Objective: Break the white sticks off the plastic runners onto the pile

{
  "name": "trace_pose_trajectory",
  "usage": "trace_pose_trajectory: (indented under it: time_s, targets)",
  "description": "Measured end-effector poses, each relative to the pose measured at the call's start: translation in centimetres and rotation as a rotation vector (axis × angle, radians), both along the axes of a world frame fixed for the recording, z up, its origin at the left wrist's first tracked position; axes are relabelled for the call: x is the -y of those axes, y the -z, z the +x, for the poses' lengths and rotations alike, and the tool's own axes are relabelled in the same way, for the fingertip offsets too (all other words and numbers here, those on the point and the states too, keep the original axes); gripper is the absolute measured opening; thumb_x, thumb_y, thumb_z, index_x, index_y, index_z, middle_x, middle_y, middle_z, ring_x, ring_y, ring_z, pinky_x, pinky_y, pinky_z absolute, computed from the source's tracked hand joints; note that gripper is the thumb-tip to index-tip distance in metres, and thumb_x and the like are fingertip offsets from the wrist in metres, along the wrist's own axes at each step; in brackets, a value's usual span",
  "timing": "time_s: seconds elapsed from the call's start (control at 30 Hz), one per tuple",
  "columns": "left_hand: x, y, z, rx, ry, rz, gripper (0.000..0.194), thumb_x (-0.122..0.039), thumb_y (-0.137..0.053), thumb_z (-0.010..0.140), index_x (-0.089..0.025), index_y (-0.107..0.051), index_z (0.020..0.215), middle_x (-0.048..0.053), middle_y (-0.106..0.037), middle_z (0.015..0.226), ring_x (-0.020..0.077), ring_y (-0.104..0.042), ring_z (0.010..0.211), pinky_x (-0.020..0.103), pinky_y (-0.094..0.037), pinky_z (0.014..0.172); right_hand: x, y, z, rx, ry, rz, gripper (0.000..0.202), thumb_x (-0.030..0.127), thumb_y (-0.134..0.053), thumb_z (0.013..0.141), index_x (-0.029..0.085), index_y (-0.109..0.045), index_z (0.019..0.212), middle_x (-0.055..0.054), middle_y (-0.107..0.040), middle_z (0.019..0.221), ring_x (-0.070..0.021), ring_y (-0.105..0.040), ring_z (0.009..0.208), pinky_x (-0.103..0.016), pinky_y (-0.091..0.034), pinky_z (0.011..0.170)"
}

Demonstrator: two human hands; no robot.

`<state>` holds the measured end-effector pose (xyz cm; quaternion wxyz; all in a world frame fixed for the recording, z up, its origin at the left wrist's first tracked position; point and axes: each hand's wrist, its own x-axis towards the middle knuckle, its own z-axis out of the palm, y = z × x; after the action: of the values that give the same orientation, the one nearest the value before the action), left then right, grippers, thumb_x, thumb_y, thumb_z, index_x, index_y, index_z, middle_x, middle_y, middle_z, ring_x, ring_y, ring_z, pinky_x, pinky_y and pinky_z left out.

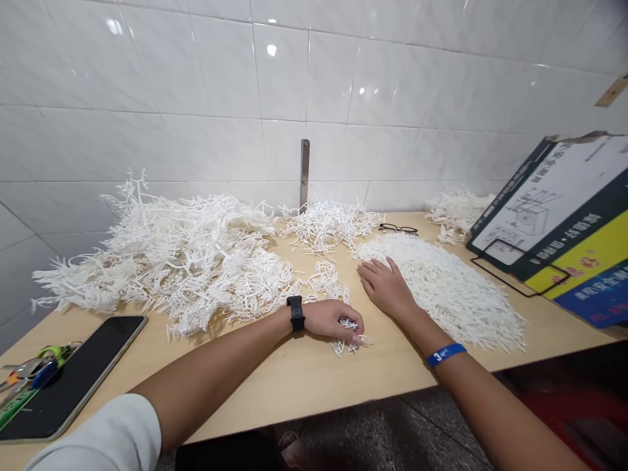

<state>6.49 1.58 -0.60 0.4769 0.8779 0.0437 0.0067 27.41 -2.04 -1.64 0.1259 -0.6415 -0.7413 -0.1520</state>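
My left hand [338, 320], with a black watch on its wrist, is curled round a small bunch of thin white branched plastic pieces [346, 345] at the table's middle. My right hand [387, 282] lies palm down at the left edge of a flat heap of small loose white plastic pieces [446, 288], fingers stretched out; its palm side is hidden. Just beyond my left hand is a little cluster of white pieces [326, 280]. A big tangled pile of white branched plastic pieces [196, 255] spreads over the left of the table.
A smaller white pile [333, 222] lies by the wall next to eyeglasses [398, 228]. Another white heap [458, 210] sits at the back right, beside a leaning printed cardboard box [554, 216]. A phone [73, 379] and keys [36, 369] rest at the front left of the wooden table [275, 386].
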Motion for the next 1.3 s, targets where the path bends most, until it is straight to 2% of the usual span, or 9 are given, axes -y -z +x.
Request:
trace_pose_trajectory:
  time_s: [0.1,0.2,0.3,0.4,0.57,0.77,0.93,1.17,1.3]
  targets:
    - [0.1,-0.1,0.0,0.002,-0.024,-0.015,0.036,-0.053,-0.067,0.079,-0.017,-0.065,0.085,-0.001,-0.061,0.079,0.0101,-0.05,0.073,0.02,-0.037,0.07,1.5,-1.3,-0.9,-0.098,-0.079,0.145,0.034,0.023,-0.04,0.096,0.019,-0.066,0.117,-0.009,-0.065,0.126,-0.0275,-0.051,0.125,-0.053,-0.02,0.114]
    - [0.2,-0.3,-0.1,0.013,-0.038,-0.029,0.034,-0.051,-0.066,0.08,-0.017,-0.065,0.086,-0.001,-0.062,0.079,0.0101,-0.051,0.073,0.02,-0.037,0.071,4.5,-2.1,-2.2,-0.399,-0.083,0.199,0.03,0.027,-0.04,0.096,0.017,-0.067,0.104,-0.01,-0.071,0.11,-0.0253,-0.062,0.106,-0.044,-0.04,0.099]
    - [0.2,-0.3,-0.1,0.009,-0.061,-0.029,0.033,-0.049,-0.066,0.08,-0.017,-0.065,0.088,-0.001,-0.062,0.079,0.0106,-0.053,0.075,0.02,-0.038,0.072,8.1,-1.7,-3.6,-0.762,-0.002,-0.004,0.033,0.038,-0.038,0.098,0.019,-0.064,0.088,-0.006,-0.07,0.083,-0.0201,-0.062,0.075,-0.031,-0.046,0.066]
    - [0.2,-0.1,0.0,0.001,-0.075,-0.019,0.031,-0.046,-0.066,0.081,-0.017,-0.066,0.09,-0.001,-0.062,0.08,0.0112,-0.054,0.077,0.02,-0.038,0.073,10.6,-0.6,-4.8,-0.946,-0.038,-0.224,0.036,0.046,-0.039,0.097,0.019,-0.062,0.087,-0.003,-0.067,0.077,-0.0178,-0.059,0.068,-0.028,-0.042,0.06]
    - [0.2,0.3,0.2,-0.005,-0.068,0.025,0.02,-0.033,-0.063,0.082,-0.016,-0.068,0.09,-0.001,-0.066,0.085,0.0114,-0.055,0.079,0.02,-0.038,0.075,11.2,0.1,-5.7,-0.864,-0.017,-0.288,0.034,0.052,-0.052,0.089,0.02,-0.06,0.086,0.0,-0.06,0.07,-0.0158,-0.052,0.063,-0.026,-0.036,0.057]
    - [0.2,0.3,0.2,-0.035,-0.114,0.05,0.016,-0.027,-0.062,0.081,-0.017,-0.068,0.092,-0.002,-0.067,0.086,0.0111,-0.056,0.08,0.019,-0.039,0.075,11.1,0.2,-5.7,-0.674,-0.071,-0.25,0.037,0.048,-0.049,0.093,0.019,-0.058,0.071,-0.001,-0.057,0.066,-0.0169,-0.052,0.067,-0.027,-0.034,0.061]
    - [0.0,0.1,0.2,-0.02,-0.054,0.013,0.025,-0.039,-0.065,0.082,-0.017,-0.067,0.094,0.0,-0.066,0.086,0.0117,-0.056,0.081,0.02,-0.039,0.076,11.1,0.4,-5.1,-0.788,-0.15,-0.279,0.041,0.042,-0.043,0.097,0.019,-0.058,0.067,-0.001,-0.058,0.065,-0.0157,-0.053,0.065,-0.027,-0.036,0.062]
    - [0.0,-0.1,0.2,0.0,0.011,0.034,0.031,-0.046,-0.058,0.088,-0.017,-0.066,0.096,0.002,-0.066,0.088,0.0135,-0.056,0.083,0.022,-0.039,0.078,11.1,0.1,-4.6,-0.907,-0.176,-0.308,0.046,0.044,-0.042,0.095,0.019,-0.047,0.057,0.002,-0.045,0.055,-0.013,-0.044,0.056,-0.026,-0.032,0.055]
    - [-0.1,-0.2,0.1,0.029,0.033,0.066,0.035,-0.05,-0.055,0.089,-0.016,-0.064,0.091,0.004,-0.065,0.09,0.0142,-0.056,0.085,0.023,-0.039,0.082,11.7,0.4,-3.3,-1.165,-0.276,-0.361,0.047,0.046,-0.042,0.095,0.021,-0.043,0.056,0.002,-0.043,0.053,-0.0131,-0.042,0.052,-0.028,-0.033,0.055]
